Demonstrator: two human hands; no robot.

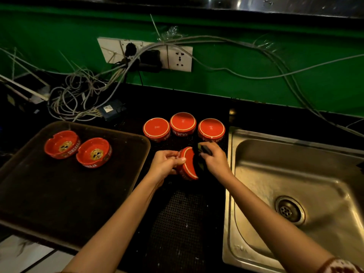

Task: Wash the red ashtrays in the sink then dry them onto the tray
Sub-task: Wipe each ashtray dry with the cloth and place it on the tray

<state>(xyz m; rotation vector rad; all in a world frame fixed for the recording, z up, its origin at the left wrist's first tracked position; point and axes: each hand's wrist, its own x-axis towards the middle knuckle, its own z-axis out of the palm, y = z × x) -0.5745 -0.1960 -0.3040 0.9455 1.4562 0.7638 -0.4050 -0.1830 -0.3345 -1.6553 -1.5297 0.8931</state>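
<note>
Ashtrays, red: 6 in view.

Item 1, the held ashtray [188,164], is in my left hand [164,164], above the black perforated mat [177,223] that lies between the tray [59,194] and the sink [295,174]. It is tilted up on edge, its flat base turned right toward my other hand. My left fingers curl round its left side with the thumb laid over the upper rim, grasping it. The left forearm enters from the near left, wrist about straight.

My right hand [215,160] is just right of the held ashtray, fingers clenched round a dark scrubbing pad [205,149] with a yellow-green edge. I cannot tell whether the pad touches the ashtray. The right forearm enters from the near right and crosses the sink's left rim. A patterned sleeve [338,266] shows at the near right corner.

Items 2 to 4 lie upside down in a row on the mat, just far of my hands: left upturned ashtray [156,128], middle upturned ashtray [183,122], right upturned ashtray [211,128].

Items 5 and 6 sit upright on the far left part of the tray, just beside each other: left tray ashtray [62,143], right tray ashtray [94,152].

The steel sink is at the right, with its drain [289,211] in the basin. On the far green wall are a socket panel [180,59] and a tangle of cables [78,95].
</note>
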